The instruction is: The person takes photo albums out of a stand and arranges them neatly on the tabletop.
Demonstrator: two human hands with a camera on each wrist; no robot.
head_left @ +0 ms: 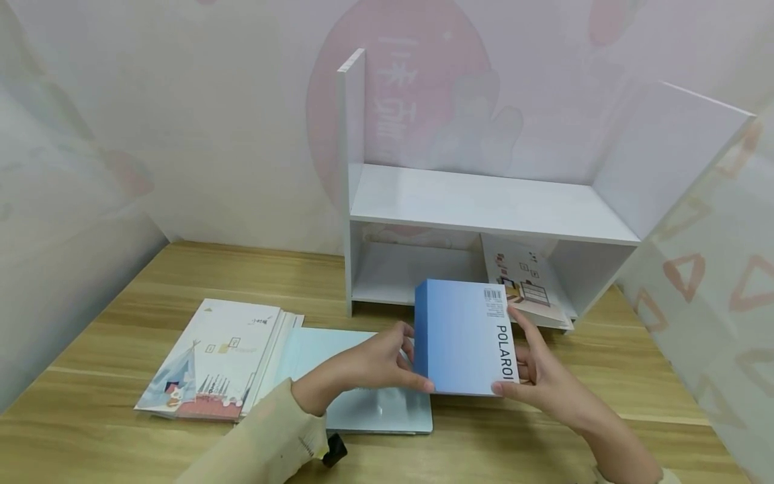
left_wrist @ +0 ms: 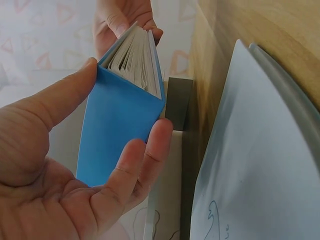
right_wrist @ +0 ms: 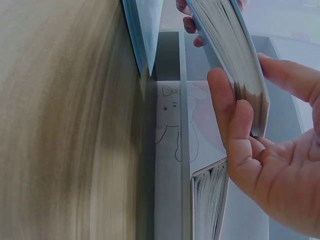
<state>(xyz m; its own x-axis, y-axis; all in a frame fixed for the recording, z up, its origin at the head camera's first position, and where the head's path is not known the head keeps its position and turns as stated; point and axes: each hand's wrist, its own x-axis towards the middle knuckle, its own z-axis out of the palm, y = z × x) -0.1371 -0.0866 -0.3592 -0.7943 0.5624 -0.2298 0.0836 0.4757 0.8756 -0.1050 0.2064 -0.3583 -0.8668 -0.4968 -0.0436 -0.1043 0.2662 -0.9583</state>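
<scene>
A blue photo album [head_left: 462, 336] lettered "POLAROI" is held up in front of the shelf, its barcode at the upper right of the cover. My left hand [head_left: 387, 359] grips its spine side, thumb at the near corner and fingers behind. The right hand [head_left: 538, 370] grips the opposite side by the page edges. In the left wrist view the blue spine [left_wrist: 117, 125] faces the left palm, pages showing at one end. Thick pages [right_wrist: 225, 45] lie between the covers in the right wrist view, with the right thumb and fingers on either side.
A white two-tier shelf [head_left: 496, 202] stands at the back. An illustrated album [head_left: 526, 279] leans inside its lower compartment on the right. On the wooden table [head_left: 91, 376], several albums with a tent picture [head_left: 211, 363] lie at left, beside a pale blue album [head_left: 387, 410].
</scene>
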